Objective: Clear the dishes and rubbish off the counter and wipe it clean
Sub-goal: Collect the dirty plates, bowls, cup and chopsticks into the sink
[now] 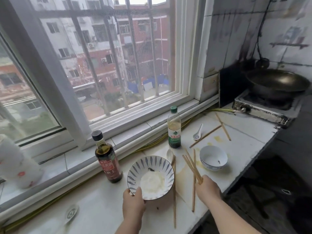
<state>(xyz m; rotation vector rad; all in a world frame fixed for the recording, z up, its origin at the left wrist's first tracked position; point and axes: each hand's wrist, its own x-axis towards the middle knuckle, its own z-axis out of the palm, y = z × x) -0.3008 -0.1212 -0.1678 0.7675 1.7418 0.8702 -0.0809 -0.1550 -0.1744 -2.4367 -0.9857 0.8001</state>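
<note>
Left hand clamps the striped bowl by its near rim, mid-counter; right hand closes on a chopstick bundle near the front edge; loose chopsticks lie between; small bowl sits beyond.

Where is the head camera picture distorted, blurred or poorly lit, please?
Head view: wide-angle bending curves the window frame; daylight lights the counter evenly, while the wok corner lies dark; the white spoon lower left is smeared, the patterned bowl sharp.
</note>
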